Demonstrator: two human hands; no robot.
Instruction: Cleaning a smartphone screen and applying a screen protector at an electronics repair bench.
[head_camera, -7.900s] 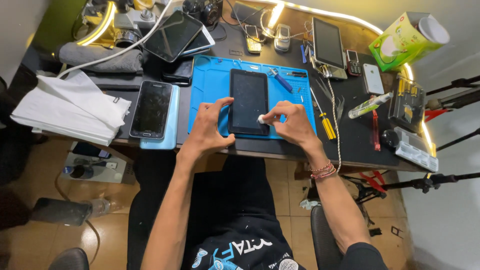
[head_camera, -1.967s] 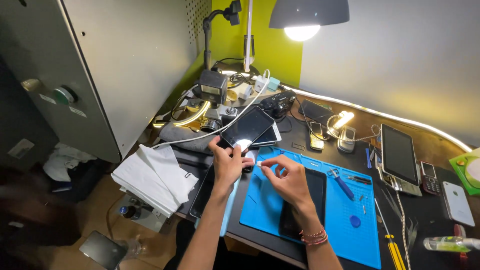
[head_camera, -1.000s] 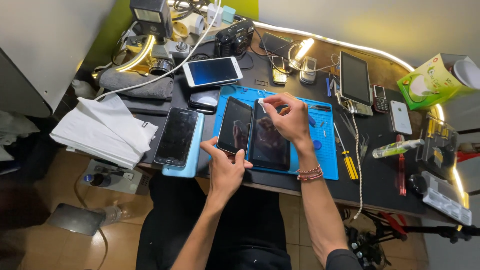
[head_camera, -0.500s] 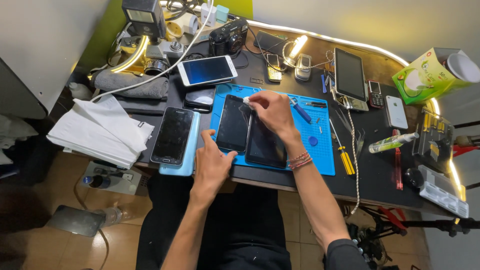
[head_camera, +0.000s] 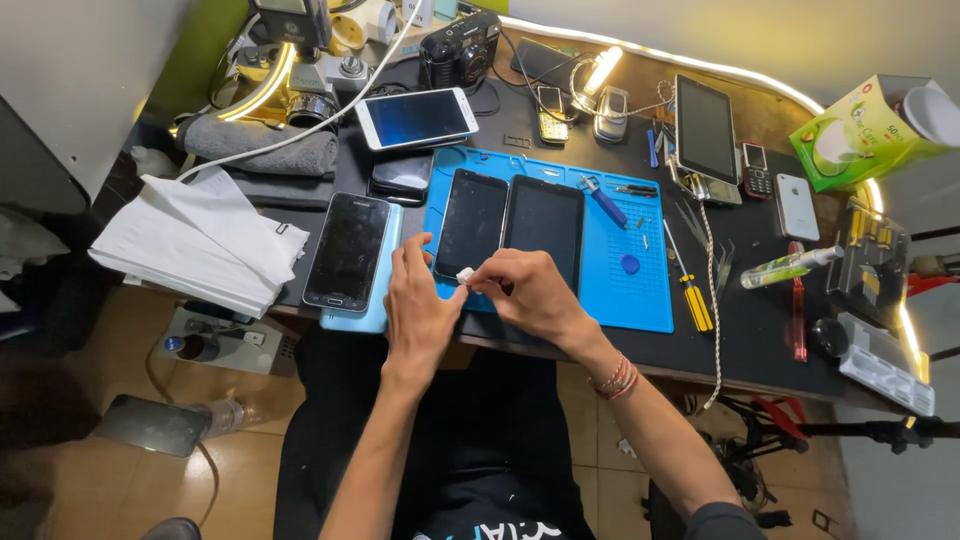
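Two dark devices lie side by side on a blue work mat (head_camera: 625, 300): a phone (head_camera: 471, 224) on the left and a slightly larger tablet (head_camera: 544, 228) on the right. My right hand (head_camera: 532, 295) pinches a small white wad (head_camera: 466, 273) at the near edge of the mat, just below the phone. My left hand (head_camera: 417, 307) rests next to it, its thumb touching the wad and its fingers spread over the mat's left corner.
A black phone (head_camera: 346, 250) on a light blue pad lies left of the mat, by a folded white cloth (head_camera: 195, 238). A white phone (head_camera: 417, 117), a camera (head_camera: 460, 50), another tablet (head_camera: 706, 128), screwdrivers (head_camera: 685, 285), a green box (head_camera: 858, 130) and small phones crowd the desk.
My right hand came back from the top of the phone to the mat's near edge with the white wad. My left hand shifted right to meet it. The view moved in closer.
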